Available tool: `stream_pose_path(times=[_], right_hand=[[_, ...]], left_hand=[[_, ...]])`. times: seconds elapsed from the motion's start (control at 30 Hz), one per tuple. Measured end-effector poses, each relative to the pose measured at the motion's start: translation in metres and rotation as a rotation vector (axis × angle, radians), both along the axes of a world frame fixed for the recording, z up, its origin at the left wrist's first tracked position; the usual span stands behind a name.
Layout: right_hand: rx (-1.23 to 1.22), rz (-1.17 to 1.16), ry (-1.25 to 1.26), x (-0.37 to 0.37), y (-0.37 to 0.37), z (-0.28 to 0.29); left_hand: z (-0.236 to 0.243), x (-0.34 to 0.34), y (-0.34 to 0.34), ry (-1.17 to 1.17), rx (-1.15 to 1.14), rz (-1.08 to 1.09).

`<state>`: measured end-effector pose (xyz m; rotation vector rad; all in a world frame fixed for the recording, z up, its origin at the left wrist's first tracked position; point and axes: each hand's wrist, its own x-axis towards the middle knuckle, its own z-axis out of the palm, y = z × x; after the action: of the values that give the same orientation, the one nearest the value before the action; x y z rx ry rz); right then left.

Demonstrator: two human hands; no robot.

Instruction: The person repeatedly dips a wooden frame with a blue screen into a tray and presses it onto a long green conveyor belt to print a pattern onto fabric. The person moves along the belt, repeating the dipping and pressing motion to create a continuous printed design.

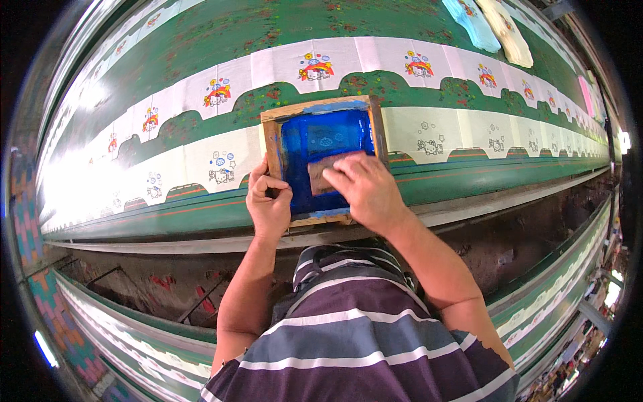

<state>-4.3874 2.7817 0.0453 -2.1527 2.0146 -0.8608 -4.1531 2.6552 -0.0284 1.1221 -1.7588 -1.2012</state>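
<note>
Green covering is spread over a long table [268, 23], and two pale cloth strips are laid along it: a far strip [365, 60] with coloured rainbow pictures and a near strip [455, 130], closer to the table's near edge, with outlined figures to the right of the frame and some blue added to those at its left. Over the near strip, just beside the table's near edge, a wooden frame [273, 144] is set, its inside coated with blue ink [299, 171]. Its left rail is touched near the near left corner by the left hand [269, 201], with fingers curled and thumb bent inward; how firmly it is pressed cannot be told. A flat brownish scraper [321, 175] is gripped by the right hand [368, 187], fingers closed on its upper face, the thumb not clearly seen. For a clean print, the frame would best be kept flat and unshifted, and the scraper drawn at one steady tilt with even pressure, since uneven strokes could leave patches or smears.
</note>
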Motion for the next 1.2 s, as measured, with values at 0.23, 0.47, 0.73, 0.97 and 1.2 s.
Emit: stream_pose_path(times=[0.23, 0.47, 0.73, 0.97, 1.2], right_hand=[[0.042, -0.072, -0.033, -0.04, -0.074, 0.006], [0.217, -0.054, -0.016, -0.038, -0.074, 0.009], [0.23, -0.005, -0.045, 0.02, 0.005, 0.019], [0.221, 0.007, -0.103, 0.038, 0.035, 0.017], [0.024, -0.267, -0.309, 0.02, 0.079, 0.011]], left_hand=[[0.003, -0.003, 0.002, -0.004, -0.005, -0.012], [0.004, -0.002, 0.002, -0.036, -0.057, -0.055], [0.006, -0.003, 0.002, -0.076, -0.124, -0.067], [0.009, -0.004, 0.002, -0.071, -0.035, -0.052], [0.017, -0.007, 0.001, -0.11, -0.154, -0.038]])
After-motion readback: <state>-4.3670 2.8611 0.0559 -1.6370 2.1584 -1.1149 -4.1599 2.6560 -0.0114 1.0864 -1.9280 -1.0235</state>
